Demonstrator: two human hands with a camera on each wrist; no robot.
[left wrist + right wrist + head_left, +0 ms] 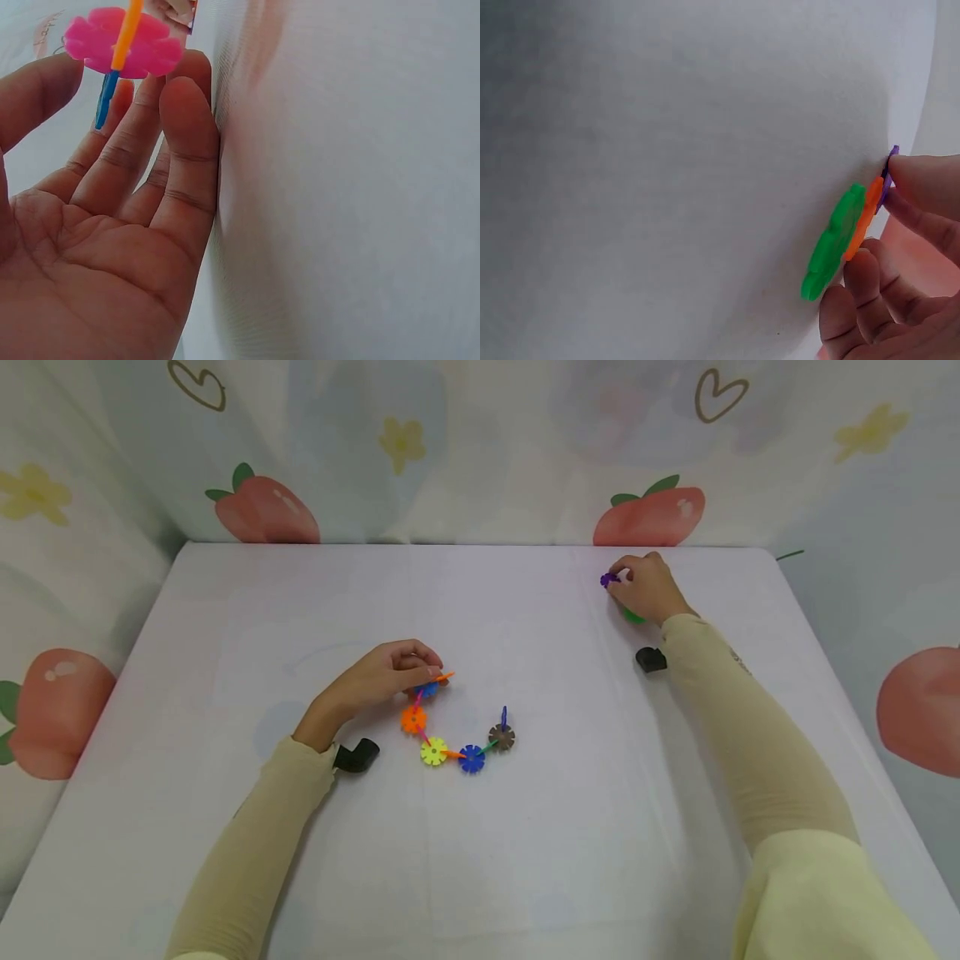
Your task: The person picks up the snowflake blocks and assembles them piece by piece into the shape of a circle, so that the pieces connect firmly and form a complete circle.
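My left hand (386, 672) holds the upper end of a curved chain of notched plastic discs, which lies on the table's left-centre. A yellow disc (433, 752), a blue disc (472, 759) and a brown disc (502, 737) are among its links. In the left wrist view, a pink disc (82, 34) joined with orange and blue pieces sits at the thumb and fingertips. Towards the far right, my right hand (648, 589) pinches a purple disc (609, 579) between thumb and finger. Under that hand are a green disc (834, 244) and an orange disc (864, 220).
A white cloth covers the table (562, 860), and a printed curtain (480, 452) stands behind its far edge. Black devices sit at the left wrist (357, 756) and the right wrist (651, 660).
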